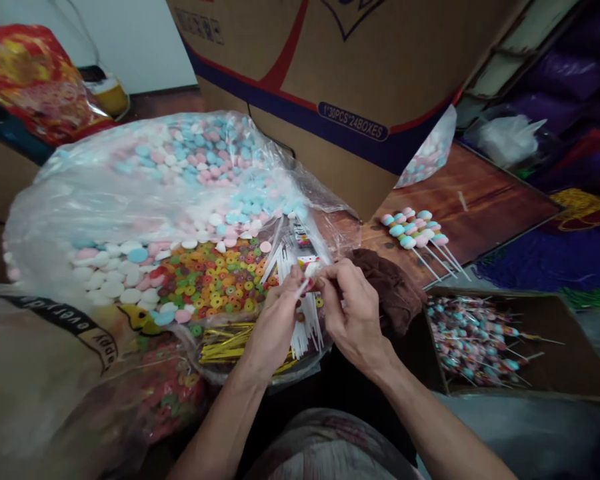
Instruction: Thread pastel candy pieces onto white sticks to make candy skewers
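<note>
My left hand [274, 321] is closed around a white stick [303, 288], its fingers pinched near the tip. My right hand [353, 308] meets it there, thumb and fingers pressed together at the stick's upper end. A small whitish piece [311, 269] and a reddish bit show between the fingertips; what exactly the right hand pinches is mostly hidden. Below both hands lie loose white sticks [307, 327], gold twist ties [225, 343] and colourful ring candies [215, 273]. Pink, blue and white candies [130, 273] spill from a big clear plastic bag [105, 200].
Several finished-looking candy skewers [415, 230] rest on the brown table [485, 200]. An open cardboard box [555, 333] at right holds many wrapped skewers. A brown cloth [393, 290] lies beside my right hand. Behind stands a large carton [330, 60]; a red bag [35, 80] is at upper left.
</note>
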`<move>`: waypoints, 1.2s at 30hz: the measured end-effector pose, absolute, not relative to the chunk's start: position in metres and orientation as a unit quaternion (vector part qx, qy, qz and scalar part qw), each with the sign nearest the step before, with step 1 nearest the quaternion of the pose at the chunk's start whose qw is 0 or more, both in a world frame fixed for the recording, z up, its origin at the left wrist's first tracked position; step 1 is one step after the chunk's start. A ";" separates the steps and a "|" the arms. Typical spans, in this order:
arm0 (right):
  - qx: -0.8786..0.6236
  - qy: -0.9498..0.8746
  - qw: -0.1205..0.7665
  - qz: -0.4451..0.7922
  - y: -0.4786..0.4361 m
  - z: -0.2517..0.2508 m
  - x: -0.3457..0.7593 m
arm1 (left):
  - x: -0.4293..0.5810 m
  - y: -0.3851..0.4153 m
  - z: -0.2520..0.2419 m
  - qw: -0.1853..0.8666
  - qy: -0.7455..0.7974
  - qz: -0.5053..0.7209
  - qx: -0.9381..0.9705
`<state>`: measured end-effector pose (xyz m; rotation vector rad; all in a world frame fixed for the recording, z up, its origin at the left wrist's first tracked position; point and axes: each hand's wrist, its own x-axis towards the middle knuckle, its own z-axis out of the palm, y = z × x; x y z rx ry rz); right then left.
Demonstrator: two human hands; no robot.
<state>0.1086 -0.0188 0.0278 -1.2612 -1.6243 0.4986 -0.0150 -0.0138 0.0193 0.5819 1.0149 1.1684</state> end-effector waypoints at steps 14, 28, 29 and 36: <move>-0.395 -0.216 0.573 0.685 -0.032 -0.001 0.114 | 0.015 -0.013 0.010 0.701 0.426 0.484 0.304; -0.511 -0.175 0.722 0.433 -0.086 -0.027 0.235 | 0.051 0.012 0.005 0.404 0.508 0.362 0.669; -0.537 -0.180 0.720 0.401 -0.086 -0.028 0.239 | 0.053 0.016 0.004 0.369 0.524 0.320 0.697; -0.694 -0.513 0.484 0.148 -0.050 -0.022 0.212 | 0.081 0.033 -0.004 0.203 0.515 0.122 0.823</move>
